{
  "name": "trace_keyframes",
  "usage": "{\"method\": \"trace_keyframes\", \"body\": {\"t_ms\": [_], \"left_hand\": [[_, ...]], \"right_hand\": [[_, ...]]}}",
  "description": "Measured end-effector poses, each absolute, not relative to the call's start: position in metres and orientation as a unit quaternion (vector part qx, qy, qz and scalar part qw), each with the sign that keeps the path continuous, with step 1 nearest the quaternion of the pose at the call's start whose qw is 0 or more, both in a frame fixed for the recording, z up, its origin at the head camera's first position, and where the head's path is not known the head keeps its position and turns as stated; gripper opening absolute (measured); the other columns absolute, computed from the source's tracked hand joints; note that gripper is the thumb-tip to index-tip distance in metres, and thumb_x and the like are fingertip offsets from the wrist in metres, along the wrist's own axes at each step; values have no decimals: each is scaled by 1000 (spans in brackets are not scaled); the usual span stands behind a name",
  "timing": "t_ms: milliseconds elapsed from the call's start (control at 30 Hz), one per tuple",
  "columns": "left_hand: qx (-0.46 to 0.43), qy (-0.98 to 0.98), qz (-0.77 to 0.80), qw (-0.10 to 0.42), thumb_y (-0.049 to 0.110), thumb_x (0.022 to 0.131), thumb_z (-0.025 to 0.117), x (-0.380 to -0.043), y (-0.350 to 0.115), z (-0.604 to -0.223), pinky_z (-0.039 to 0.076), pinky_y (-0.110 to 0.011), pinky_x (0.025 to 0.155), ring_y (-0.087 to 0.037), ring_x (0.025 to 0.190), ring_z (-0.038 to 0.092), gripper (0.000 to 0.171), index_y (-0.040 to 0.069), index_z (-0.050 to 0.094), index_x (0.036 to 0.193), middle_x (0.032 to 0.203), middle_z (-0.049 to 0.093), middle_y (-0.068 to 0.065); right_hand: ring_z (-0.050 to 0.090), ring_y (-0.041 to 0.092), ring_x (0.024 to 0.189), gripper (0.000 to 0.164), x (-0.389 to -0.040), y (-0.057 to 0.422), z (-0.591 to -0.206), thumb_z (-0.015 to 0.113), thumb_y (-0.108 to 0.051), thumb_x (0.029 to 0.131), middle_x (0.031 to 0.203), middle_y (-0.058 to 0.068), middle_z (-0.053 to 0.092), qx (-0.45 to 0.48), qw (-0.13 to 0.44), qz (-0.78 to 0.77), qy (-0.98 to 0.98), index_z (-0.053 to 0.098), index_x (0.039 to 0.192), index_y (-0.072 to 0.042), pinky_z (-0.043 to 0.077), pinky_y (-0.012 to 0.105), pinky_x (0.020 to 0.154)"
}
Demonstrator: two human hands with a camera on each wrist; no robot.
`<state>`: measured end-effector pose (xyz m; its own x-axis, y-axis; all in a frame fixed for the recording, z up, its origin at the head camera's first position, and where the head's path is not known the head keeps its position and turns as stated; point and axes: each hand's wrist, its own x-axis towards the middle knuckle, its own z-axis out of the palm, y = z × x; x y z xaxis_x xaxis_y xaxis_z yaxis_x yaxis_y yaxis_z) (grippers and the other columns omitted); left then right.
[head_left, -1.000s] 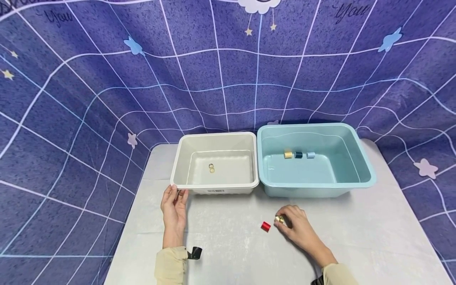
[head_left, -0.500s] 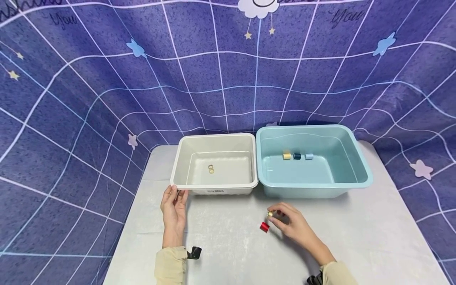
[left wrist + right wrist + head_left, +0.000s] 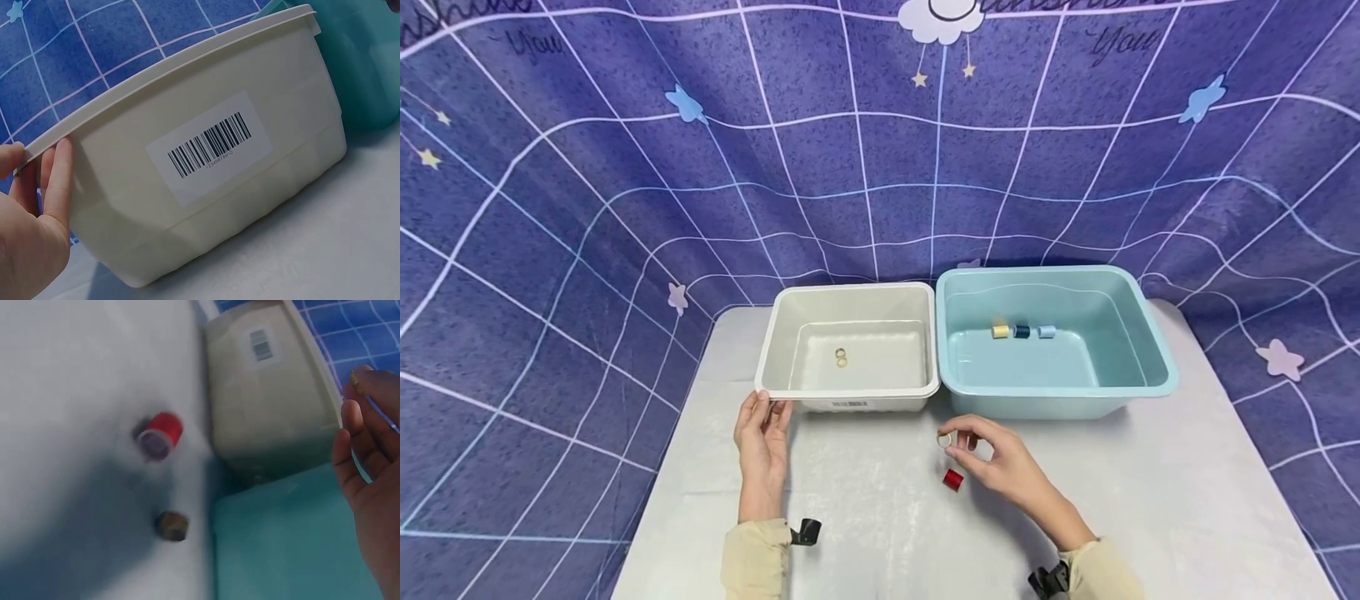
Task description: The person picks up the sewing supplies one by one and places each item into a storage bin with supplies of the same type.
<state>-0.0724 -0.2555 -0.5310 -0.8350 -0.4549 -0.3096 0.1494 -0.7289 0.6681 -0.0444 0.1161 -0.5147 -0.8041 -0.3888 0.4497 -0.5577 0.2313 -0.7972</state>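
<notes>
My right hand point(image 3: 1000, 458) pinches a small gold ring point(image 3: 354, 377) between thumb and fingertips, above the table just in front of the bins. Below it a red thread spool point(image 3: 952, 479) lies on its side. A small brownish-gold object point(image 3: 172, 526) rests near the spool in the right wrist view, too blurred to name. My left hand point(image 3: 762, 450) grips the near left corner of the white bin point(image 3: 125, 200), thumb at the rim and fingers under it. Two gold rings point(image 3: 841, 358) lie inside that bin.
A light blue bin point(image 3: 1037, 404) stands right of the white one, side by side. It holds a yellow spool point(image 3: 1000, 332), a dark blue spool point(image 3: 1022, 332) and a light blue spool point(image 3: 1047, 332). A purple patterned cloth point(image 3: 880, 167) hangs behind the grey table point(image 3: 865, 517).
My right hand has picked a gold ring up off the table and carried it left and toward the bins. The left hand has stayed at the white bin's corner.
</notes>
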Motion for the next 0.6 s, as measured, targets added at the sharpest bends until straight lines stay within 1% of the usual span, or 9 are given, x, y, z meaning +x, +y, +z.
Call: {"method": "trace_keyframes", "body": {"t_ms": [133,267,400,500,600], "left_hand": [[237,-329,-899,169,8,104,63,-74,-255,-530,68,-27,87,-15,82,67,33,-4,51,132,95,64,-10],[237,-334,-896,173,8,103,64,-74,-255,-528,68,-27,87,-15,81,67,31,-4,53,130,93,64,-9],[234,-351,-887,189,6,102,66,-75,-255,-527,68,-26,84,-15,79,68,18,0,58,117,91,64,-8],[233,-364,-879,201,5,101,67,-76,-254,-527,69,-27,83,-15,79,68,10,4,60,107,92,63,-7],[236,-374,-873,206,5,101,67,-75,-253,-528,69,-27,82,-15,78,68,9,4,60,106,93,63,-6]], "right_hand": [[61,7,80,32,-52,109,-502,80,-3,91,102,2,75,320,79,544,-771,72,120,-14,59,27,68],[61,9,79,31,-62,100,-483,77,-2,93,93,2,72,338,70,561,-753,71,122,-13,59,26,68],[62,11,79,31,-75,91,-463,76,-1,94,93,2,70,321,42,581,-746,71,122,-13,59,23,70],[62,11,81,28,-85,86,-453,75,-4,95,92,2,69,292,23,591,-751,70,121,-15,60,22,75],[63,13,82,27,-94,81,-446,76,-8,96,87,2,67,268,14,597,-756,70,120,-16,61,24,82]]}}
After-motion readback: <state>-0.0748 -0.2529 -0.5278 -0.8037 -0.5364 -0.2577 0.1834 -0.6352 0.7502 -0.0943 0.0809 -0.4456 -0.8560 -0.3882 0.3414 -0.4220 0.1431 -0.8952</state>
